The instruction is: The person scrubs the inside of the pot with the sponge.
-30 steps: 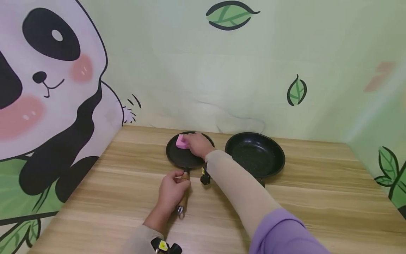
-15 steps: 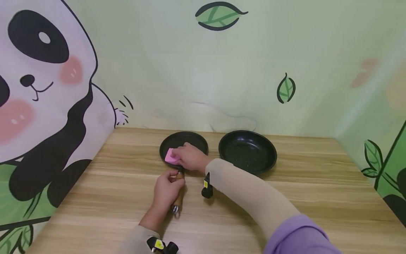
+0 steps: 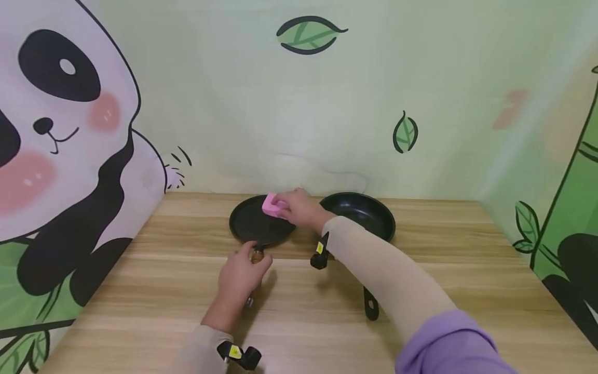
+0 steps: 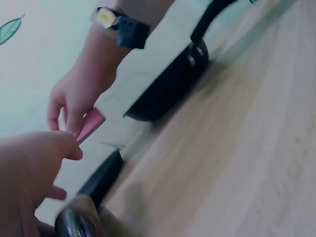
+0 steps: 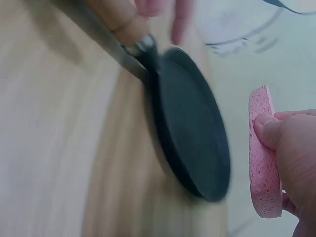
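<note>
The right hand pinches a pink sponge over the right part of a flat black pan. The right wrist view shows the sponge held on edge between thumb and fingers, apart from the pan. Beside the pan's wooden handle, the left hand has its thumb and fingers spread, not gripping. Its loose fingers also appear near the handle in the right wrist view. In the left wrist view that hand lies next to the handle's metal end.
A deeper black pan stands right of the flat one, partly behind the right forearm, its black handle pointing towards the front. The wooden table meets a wall printed with a panda and leaves.
The right hand has raised the sponge off the flat pan's surface and moved it back and right. The left hand's fingers have loosened from the handle and spread. The head view has shifted.
</note>
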Demonstrator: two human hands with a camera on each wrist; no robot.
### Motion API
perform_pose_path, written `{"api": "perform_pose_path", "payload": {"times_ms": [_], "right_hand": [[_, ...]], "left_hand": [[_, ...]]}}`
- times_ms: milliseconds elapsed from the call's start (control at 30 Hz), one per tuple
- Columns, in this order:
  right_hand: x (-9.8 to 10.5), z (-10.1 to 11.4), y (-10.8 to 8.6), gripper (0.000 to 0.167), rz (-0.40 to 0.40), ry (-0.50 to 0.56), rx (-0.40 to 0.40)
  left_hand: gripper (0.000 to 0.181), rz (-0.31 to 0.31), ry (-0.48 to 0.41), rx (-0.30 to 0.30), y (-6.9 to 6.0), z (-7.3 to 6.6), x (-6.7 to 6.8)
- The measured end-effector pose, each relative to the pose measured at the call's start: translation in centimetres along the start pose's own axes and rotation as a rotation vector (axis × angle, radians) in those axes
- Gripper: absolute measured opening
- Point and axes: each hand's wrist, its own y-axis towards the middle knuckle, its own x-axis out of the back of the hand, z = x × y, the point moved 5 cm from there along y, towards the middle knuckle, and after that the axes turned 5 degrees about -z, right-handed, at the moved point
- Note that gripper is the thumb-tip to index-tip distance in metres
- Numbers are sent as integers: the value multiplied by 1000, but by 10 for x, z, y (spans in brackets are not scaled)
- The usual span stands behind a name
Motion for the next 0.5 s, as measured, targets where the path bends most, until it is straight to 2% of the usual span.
{"api": "perform_pose_path", "payload": {"times_ms": [100, 200, 367, 500], "right_hand": [[18, -11, -9, 35, -23, 10, -36], [32, -22, -19, 35, -42, 29, -67], [47, -44, -39, 35, -61, 57, -115], [60, -61, -53, 34, -99, 52, -142]], "left_hand": [[63, 30, 83, 3, 1, -5, 3], [61, 39, 125, 4, 2, -9, 5], [58, 40, 136, 22, 1, -13, 4], [66, 32, 161, 27, 0, -21, 3]]}}
